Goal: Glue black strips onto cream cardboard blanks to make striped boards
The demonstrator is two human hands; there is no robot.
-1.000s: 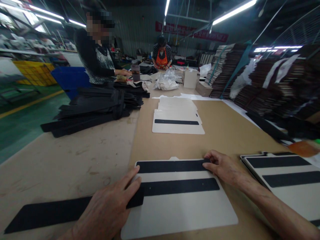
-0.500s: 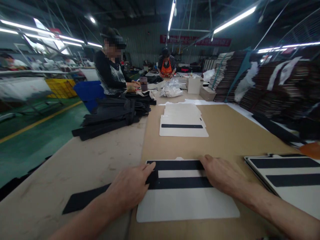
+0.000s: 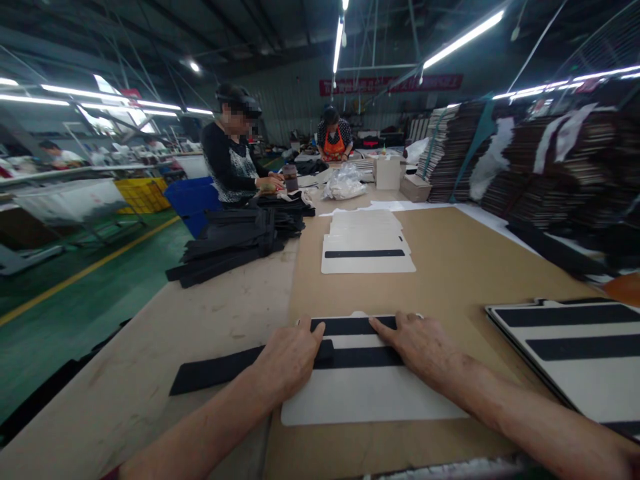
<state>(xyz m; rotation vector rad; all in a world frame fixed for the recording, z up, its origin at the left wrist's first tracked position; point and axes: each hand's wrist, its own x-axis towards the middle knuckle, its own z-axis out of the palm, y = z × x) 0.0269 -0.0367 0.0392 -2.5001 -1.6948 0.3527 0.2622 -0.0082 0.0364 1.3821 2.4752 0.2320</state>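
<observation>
A pale board with rounded corners lies flat in front of me, crossed by a black upper strip and a black lower strip. My left hand rests at the board's left side, its thumb on the left end of the upper strip. From the right, my right hand lies over the board, its thumb stretched along the upper strip and its other fingers at the far edge. Both hands are open. A loose black strip passes under my left hand, one end overlapping the board.
Finished-looking boards with black strips are stacked at the right. Ahead lie overlapping pale boards. Black strips pile up at the left, near a person. Another person works farther back. Tall stacks line the right.
My right hand has slid left along the upper strip, its thumb now nearer my left hand. My left thumb also reaches slightly farther over the strip. The view has shifted a little.
</observation>
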